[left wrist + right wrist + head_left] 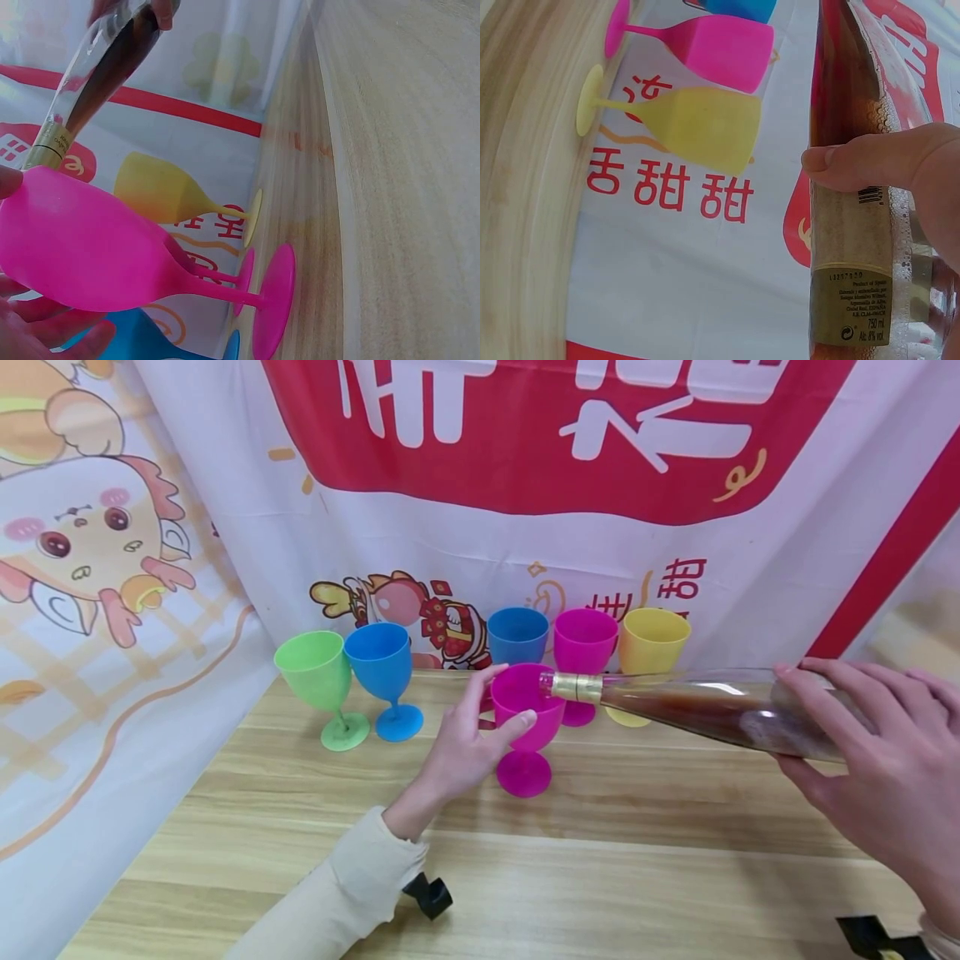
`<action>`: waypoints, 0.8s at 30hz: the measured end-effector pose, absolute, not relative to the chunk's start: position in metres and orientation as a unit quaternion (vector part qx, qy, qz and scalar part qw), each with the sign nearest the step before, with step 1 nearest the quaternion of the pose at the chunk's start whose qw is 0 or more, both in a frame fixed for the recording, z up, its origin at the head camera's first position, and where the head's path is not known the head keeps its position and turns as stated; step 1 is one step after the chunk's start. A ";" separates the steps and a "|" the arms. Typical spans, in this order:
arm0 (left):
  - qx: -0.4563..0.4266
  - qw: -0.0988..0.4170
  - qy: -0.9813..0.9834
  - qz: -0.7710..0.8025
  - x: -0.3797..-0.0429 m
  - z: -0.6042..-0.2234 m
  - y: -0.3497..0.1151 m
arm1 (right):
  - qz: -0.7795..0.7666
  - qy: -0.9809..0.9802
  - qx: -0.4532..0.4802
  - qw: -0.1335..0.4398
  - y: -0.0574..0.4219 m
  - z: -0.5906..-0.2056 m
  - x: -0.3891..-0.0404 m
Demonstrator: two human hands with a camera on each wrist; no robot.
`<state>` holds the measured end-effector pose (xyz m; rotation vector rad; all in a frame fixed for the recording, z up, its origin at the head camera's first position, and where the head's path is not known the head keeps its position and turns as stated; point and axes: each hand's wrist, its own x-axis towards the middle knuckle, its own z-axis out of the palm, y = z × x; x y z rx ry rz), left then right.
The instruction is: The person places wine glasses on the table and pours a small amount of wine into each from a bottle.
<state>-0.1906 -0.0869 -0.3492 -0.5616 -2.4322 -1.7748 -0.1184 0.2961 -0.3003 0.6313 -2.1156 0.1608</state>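
My left hand (465,750) grips the bowl of a magenta plastic goblet (534,737), thumb on the near side and fingers around the far side. The goblet stands upright on its foot on the wooden table. In my right hand (888,768) is a clear glass wine bottle (693,703) with brown liquid, held nearly level. Its gold-banded neck points left, and the mouth sits at the goblet's rim. In the right wrist view the thumb (877,157) presses across the bottle's label (851,304). The left wrist view shows the bottle neck (49,146) tilted down into the goblet.
Behind the held goblet stand a blue goblet (517,639), another magenta goblet (587,635) and a yellow goblet (654,639). A green goblet (318,672) and a second blue goblet (382,667) stand at the left. A printed cloth (450,543) hangs behind the table (637,893).
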 end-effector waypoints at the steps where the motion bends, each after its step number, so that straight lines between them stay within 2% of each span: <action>1: -0.184 0.039 -0.794 -0.579 -0.191 -0.349 -0.087 | 0.060 -0.858 0.254 0.443 0.297 -0.300 -0.118; 24: -0.182 0.040 -0.795 -0.577 -0.191 -0.351 -0.087 | 0.064 -0.842 0.262 0.467 0.293 -0.299 -0.118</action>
